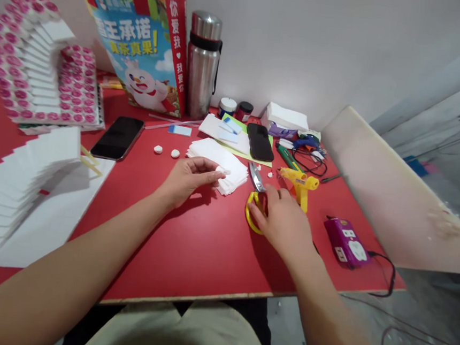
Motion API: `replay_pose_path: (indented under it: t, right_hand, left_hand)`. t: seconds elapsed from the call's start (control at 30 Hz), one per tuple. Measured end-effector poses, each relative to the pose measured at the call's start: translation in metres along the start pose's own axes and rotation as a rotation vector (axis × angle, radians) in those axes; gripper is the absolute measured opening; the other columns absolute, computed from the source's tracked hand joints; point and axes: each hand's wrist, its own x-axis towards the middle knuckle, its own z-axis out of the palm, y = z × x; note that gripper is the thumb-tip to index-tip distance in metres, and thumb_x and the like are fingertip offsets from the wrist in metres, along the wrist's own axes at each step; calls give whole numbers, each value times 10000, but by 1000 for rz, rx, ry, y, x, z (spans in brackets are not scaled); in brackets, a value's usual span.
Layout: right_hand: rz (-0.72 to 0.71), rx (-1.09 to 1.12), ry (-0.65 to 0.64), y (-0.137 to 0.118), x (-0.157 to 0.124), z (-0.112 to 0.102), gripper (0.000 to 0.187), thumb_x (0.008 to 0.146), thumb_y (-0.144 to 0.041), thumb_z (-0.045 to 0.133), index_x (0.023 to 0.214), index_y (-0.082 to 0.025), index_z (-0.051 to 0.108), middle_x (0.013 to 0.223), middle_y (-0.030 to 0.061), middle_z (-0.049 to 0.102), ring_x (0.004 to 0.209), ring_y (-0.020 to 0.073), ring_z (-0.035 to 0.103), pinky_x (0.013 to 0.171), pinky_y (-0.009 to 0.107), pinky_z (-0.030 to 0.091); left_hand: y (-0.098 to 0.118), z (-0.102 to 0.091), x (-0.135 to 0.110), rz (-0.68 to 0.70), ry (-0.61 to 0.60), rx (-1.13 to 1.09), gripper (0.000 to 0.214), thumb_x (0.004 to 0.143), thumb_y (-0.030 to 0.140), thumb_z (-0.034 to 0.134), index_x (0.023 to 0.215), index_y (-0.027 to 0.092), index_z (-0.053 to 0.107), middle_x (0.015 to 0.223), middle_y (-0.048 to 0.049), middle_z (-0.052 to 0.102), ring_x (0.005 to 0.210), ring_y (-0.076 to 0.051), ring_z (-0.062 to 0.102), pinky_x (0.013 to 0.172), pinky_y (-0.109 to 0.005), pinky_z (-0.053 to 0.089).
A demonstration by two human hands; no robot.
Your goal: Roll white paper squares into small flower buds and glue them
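My left hand (192,181) pinches a small white rolled-paper piece (222,171) between thumb and fingertips, above the right part of a stack of white paper sheets (211,153). My right hand (284,220) is closed over one handle of the scissors (256,177). The yellow handles are partly hidden by its fingers, and the blades point away from me, slightly apart. Two small white paper rolls, one a white roll (158,149) and the other a white roll (175,154), lie left of the stack. Tiny white scraps (270,174) sit beside the blades.
A yellow glue gun (302,185) lies right of the scissors, near a purple power socket (347,243). Phones, a black phone (118,138) and another phone (260,142), rest on the red table (190,255). A steel flask (203,65) and fanned white paper (32,176) stand around.
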Motion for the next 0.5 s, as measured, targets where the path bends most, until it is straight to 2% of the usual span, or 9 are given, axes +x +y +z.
replay_pose_path:
  t: [0.1, 0.3, 0.43, 0.5]
  right_hand:
    - [35, -141, -147, 1, -5, 2, 388, 976, -322, 524, 1260, -66, 591, 1097, 263, 644, 911, 367, 710, 716, 386, 476]
    - [115, -75, -369, 7, 13, -1, 408, 887, -272, 593, 1245, -79, 557, 1000, 229, 728, 925, 381, 740, 689, 372, 463]
    - [81, 25, -333, 24, -2, 1, 459, 898, -189, 562, 1347, -100, 525, 973, 195, 759, 900, 350, 747, 713, 370, 476]
    - [36, 203, -265, 34, -15, 4, 528, 903, -173, 554, 1421, -125, 469, 982, 154, 756, 878, 308, 742, 747, 369, 501]
  left_hand:
    - [0, 0, -2, -2, -41, -4, 363, 683, 384, 934, 898, 140, 773, 775, -64, 732, 654, -170, 677, 590, -322, 613]
    - [0, 2, -3, -38, -44, -58, 370, 672, 338, 944, 934, 137, 778, 873, -85, 774, 713, -173, 732, 686, -306, 616]
    - [0, 2, -1, -57, -31, -105, 355, 637, 254, 958, 928, 136, 793, 891, -77, 787, 691, -148, 728, 735, -301, 615]
    - [1, 2, 0, -51, -39, -144, 342, 640, 240, 955, 927, 131, 801, 906, -81, 791, 693, -139, 721, 741, -299, 617]
